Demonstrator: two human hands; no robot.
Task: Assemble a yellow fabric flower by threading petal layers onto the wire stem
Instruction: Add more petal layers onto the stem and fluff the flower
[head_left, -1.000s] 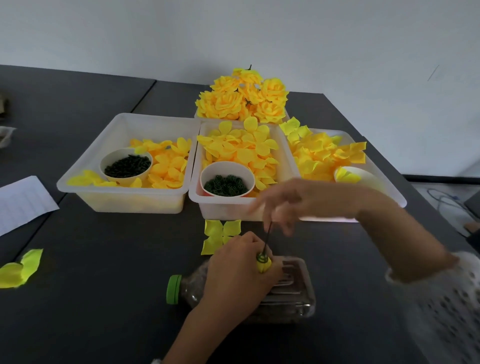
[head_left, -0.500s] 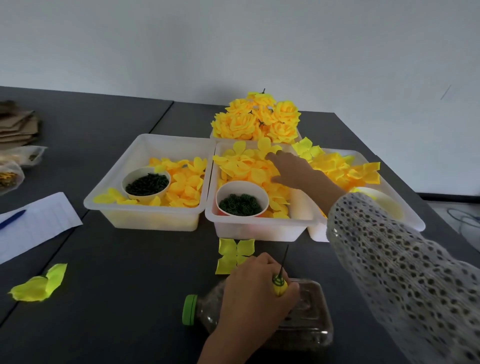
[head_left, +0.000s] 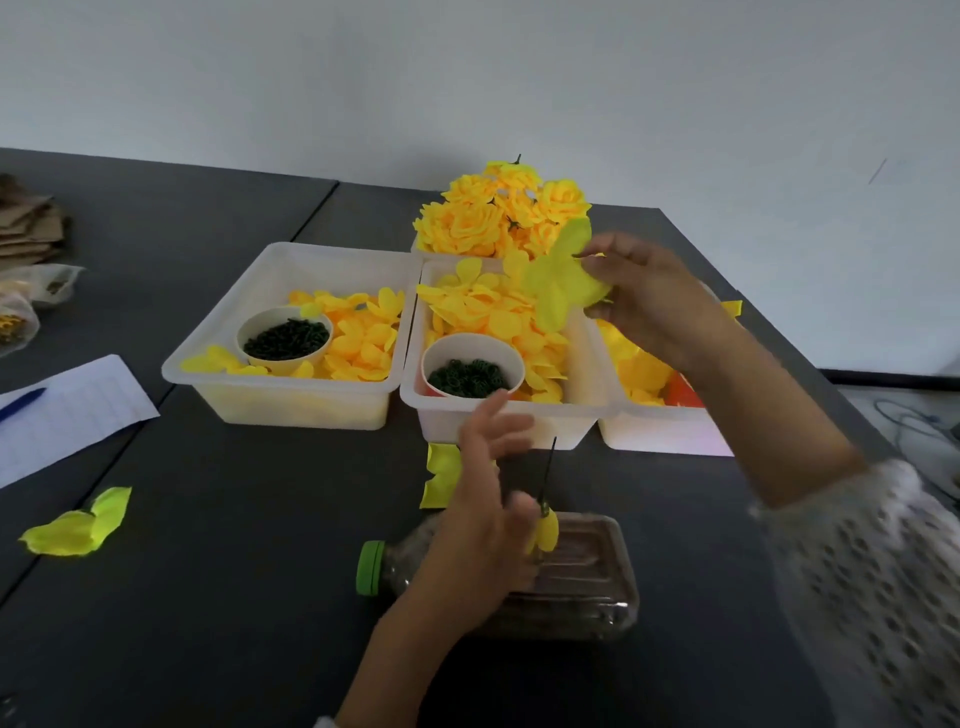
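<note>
Over the middle tray, your right hand (head_left: 641, 296) is pinching a pale yellow fabric petal layer (head_left: 563, 280) between thumb and fingertips, holding it in the air above the heaped petals. Lower down, your left hand (head_left: 485, 514) is blurring with motion, so you cannot tell exactly how its fingers are lying; the upper fingers are spreading loosely while the lower ones seem to be holding the thin dark wire stem (head_left: 548, 475) near its small yellow bud (head_left: 544, 532), and the grip itself is hard to make out. That hand is covering part of the clear plastic bottle with the green cap (head_left: 576, 577), which is lying on its side on the dark grey table (head_left: 218, 545), and it is also hiding most of a yellow petal piece (head_left: 439, 475) lying flat just behind it. Your right forearm and white patterned sleeve (head_left: 878, 582) are cutting off much of the third tray (head_left: 660, 428), so its contents are showing only as yellow and a patch of orange. You are working with three translucent white plastic trays in a row: the left tray (head_left: 208, 358) is holding orange-yellow petals and one white paper cup of dark green rings (head_left: 285, 338), and the middle tray (head_left: 498, 421) is holding yellow petals and a second such cup (head_left: 470, 371). A bunch of finished yellow fabric roses (head_left: 498, 213) is sitting behind the trays. One loose yellow-green petal (head_left: 78, 525) is lying at the left, near a lined paper sheet (head_left: 67, 410) with a blue pen (head_left: 21, 402) that the frame edge is cutting off.
</note>
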